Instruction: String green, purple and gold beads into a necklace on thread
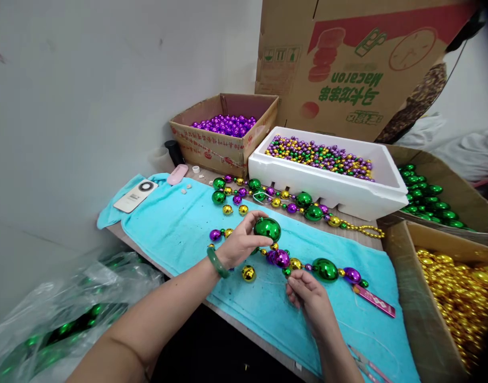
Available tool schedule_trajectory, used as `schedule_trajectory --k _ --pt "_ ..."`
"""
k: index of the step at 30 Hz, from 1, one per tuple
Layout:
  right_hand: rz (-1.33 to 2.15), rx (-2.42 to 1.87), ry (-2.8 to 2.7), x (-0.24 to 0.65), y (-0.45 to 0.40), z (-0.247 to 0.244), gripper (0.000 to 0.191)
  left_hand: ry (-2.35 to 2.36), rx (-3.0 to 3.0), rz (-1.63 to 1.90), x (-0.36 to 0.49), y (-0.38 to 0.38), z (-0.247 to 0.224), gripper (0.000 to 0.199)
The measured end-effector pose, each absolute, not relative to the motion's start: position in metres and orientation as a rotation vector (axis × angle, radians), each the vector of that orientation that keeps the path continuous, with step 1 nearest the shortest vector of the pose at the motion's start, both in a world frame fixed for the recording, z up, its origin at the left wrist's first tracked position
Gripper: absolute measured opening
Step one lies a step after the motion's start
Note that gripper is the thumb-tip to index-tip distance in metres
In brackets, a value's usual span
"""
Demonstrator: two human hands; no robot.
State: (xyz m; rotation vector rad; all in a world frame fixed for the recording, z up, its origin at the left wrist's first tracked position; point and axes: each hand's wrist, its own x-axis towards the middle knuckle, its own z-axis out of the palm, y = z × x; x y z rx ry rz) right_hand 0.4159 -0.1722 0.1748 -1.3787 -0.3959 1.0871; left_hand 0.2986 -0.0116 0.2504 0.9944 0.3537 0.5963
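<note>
A large shiny green ball (267,229) sits in the grip of my left hand (244,239), held just above the towel. My right hand (306,291) is closed in a pinch beside a small green bead (287,272); its fingertips hide whatever is between them, and a thin clear thread trails nearby. Between and beyond the hands lies a string of purple, gold and green beads, with a purple ball (282,258), a gold ball (295,264) and a big green ball (324,269). A loose gold ball (248,273) rests below my left hand.
A turquoise towel (180,223) covers the table. Behind stand a cardboard box of purple balls (212,143) and a white foam box (323,194) of small beads. Boxes of green and gold balls (463,298) flank the right. Scissors (367,366), a pink strip (374,301) and a phone (135,196) lie around.
</note>
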Motion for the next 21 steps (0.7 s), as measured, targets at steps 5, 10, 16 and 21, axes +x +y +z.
schedule_trajectory --k 5,10,16,21 --pt "1.011 -1.371 -0.413 0.412 -0.171 0.178 0.041 0.459 1.150 0.570 0.298 -0.014 0.249 0.053" --pt "1.087 -1.271 -0.446 0.406 -0.171 0.176 0.051 0.570 1.308 0.644 0.302 -0.012 0.250 0.029" --pt "1.072 -1.610 -0.733 0.419 -0.182 0.182 0.040 0.518 1.597 0.715 0.305 -0.016 0.261 0.020" --pt "0.550 -1.692 -0.757 0.427 -0.186 0.225 0.034 0.328 1.919 0.701 0.305 -0.040 0.275 0.019"
